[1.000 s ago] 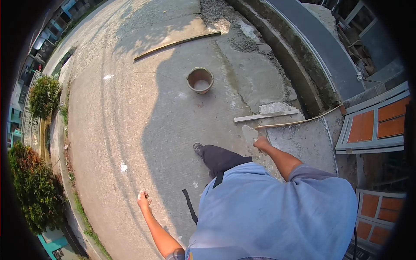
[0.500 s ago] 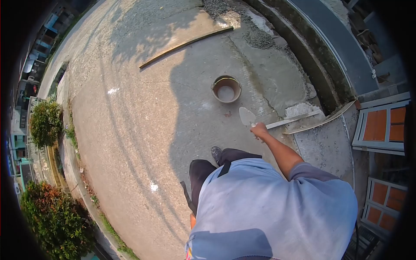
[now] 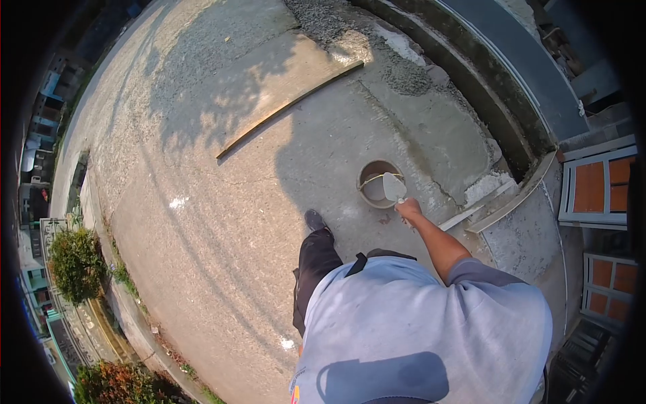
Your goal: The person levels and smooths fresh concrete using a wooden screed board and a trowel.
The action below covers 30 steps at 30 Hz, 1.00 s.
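My right hand (image 3: 408, 210) is closed round the handle of a trowel (image 3: 394, 187). The trowel's pale blade overlaps the right side of a round bucket (image 3: 364, 194) in the view; whether they touch I cannot tell. The bucket stands upright on the concrete, with a yellowish handle across its mouth and greyish material low inside. My left hand is hidden beside my body; only a sliver of skin shows at the shirt's left edge.
A long wooden board (image 3: 289, 110) lies ahead on the ground. Smooth wet-looking concrete (image 3: 447, 135) and a gravelly heap (image 3: 406, 74) border a ditch (image 3: 481, 94) at the right. Pale strips (image 3: 515, 196) lie near the ditch's end. Bushes (image 3: 77, 264) stand far left.
My right hand has brought the trowel over to the bucket. The view has shifted, so the bucket and board appear lower. One foot has stepped forward and left.
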Tool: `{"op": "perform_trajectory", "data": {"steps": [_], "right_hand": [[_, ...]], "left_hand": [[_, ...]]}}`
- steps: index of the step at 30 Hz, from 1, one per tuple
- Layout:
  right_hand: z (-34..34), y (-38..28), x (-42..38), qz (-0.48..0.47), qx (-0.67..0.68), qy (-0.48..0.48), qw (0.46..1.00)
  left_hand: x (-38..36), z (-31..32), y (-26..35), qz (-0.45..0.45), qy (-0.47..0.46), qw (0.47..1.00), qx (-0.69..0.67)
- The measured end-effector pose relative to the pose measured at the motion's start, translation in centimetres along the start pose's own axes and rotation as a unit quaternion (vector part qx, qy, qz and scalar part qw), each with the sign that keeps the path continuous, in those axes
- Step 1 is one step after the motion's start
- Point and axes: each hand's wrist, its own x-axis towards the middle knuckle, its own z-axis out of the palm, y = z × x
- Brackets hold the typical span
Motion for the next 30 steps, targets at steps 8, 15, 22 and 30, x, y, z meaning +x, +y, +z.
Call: {"op": "perform_trajectory", "data": {"steps": [8, 15, 22, 30], "right_hand": [[1.3, -11.1, 4.5, 0.035, 0.145, 0.068, 0.986], [0.7, -19.8, 13.0, 0.101, 0.131, 0.107, 0.980], [-1.8, -31.4, 26.1, 0.183, 0.189, 0.092, 0.960], [-12.5, -49.4, 34.2, 0.120, 0.278, 0.130, 0.944]], "left_hand": [[5.0, -7.3, 41.5, 0.152, 0.038, 0.976, 0.149], [2.2, 2.2, 81.2, 0.395, 0.041, 0.890, 0.223], [5.9, 12.7, 94.3, 0.253, -0.027, 0.914, 0.315], [14.3, 12.8, 97.2, 0.177, -0.118, 0.887, 0.409]]}}
